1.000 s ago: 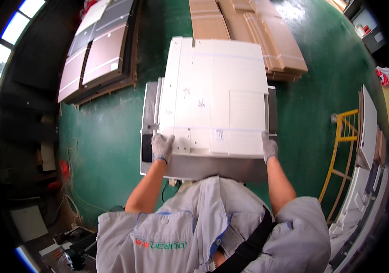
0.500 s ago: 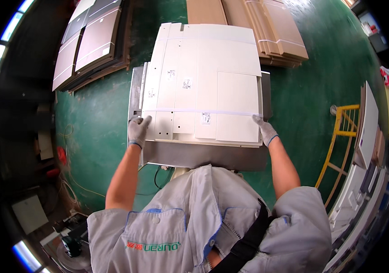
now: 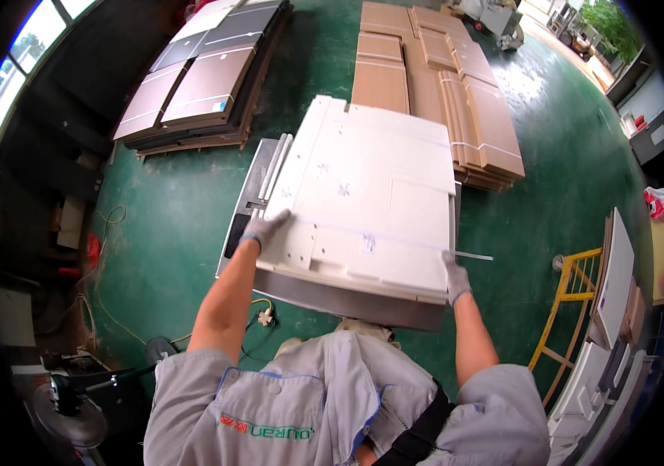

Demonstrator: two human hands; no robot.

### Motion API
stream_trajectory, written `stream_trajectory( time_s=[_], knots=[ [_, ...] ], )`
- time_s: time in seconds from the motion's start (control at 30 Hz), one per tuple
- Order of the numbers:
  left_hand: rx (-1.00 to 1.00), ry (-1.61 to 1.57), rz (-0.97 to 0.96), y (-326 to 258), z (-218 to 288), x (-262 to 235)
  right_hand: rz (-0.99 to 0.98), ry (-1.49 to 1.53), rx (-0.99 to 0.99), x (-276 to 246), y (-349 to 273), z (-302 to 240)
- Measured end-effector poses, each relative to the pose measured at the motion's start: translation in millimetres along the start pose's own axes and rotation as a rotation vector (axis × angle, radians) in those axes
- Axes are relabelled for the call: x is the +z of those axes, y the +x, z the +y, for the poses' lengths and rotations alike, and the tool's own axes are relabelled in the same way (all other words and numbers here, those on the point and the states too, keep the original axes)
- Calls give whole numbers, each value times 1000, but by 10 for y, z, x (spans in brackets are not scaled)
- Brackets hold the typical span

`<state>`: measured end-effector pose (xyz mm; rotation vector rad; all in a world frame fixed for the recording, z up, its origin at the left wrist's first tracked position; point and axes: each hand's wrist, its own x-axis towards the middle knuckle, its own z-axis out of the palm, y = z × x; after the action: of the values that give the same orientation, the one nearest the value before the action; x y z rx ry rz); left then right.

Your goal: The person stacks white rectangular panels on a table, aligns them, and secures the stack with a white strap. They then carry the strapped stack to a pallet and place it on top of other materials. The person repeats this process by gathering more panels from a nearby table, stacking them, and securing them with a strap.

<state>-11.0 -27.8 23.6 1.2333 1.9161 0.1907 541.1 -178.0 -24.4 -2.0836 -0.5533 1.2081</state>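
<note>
A stack of flat white panels (image 3: 394, 179) lies on a grey metal table (image 3: 332, 299) in front of me. Small drilled holes and several printed labels show on the top panels. A thin clear strap (image 3: 324, 227) runs across the stack, and a loose strip (image 3: 473, 256) sticks out past its right edge. My left hand (image 3: 264, 231), in a grey glove, grips the stack's near left edge, fingers on top. Along the right edge, near the front corner, my gloved right hand (image 3: 456, 277) clasps the panels' side. The undersides of both grips are hidden.
Strapped brown boards (image 3: 495, 128) lie stacked at the far right, grey and brown panels (image 3: 208, 85) at the far left. A yellow metal frame (image 3: 565, 299) and leaning white boards (image 3: 615, 272) stand to the right. Cables (image 3: 91, 311) trail over the green floor at left.
The view has tilted up and turned, so the table and stack appear lower and slanted. My left hand has come further onto the panels. The loose strip now shows on the right.
</note>
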Motion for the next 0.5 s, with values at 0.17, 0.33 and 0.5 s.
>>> stream_trajectory(
  time_s=[0.17,0.33,0.5],
  knots=[
    [41,-39,6,-1038,-854,288,29,157,2,-113,-999,1272],
    [5,-83,-120,-1964,-1988,635,-120,479,166,-155,-2107,2503],
    [57,-25,-132,-2508,-3036,833,-207,654,190,-30,-3140,3271]
  ],
)
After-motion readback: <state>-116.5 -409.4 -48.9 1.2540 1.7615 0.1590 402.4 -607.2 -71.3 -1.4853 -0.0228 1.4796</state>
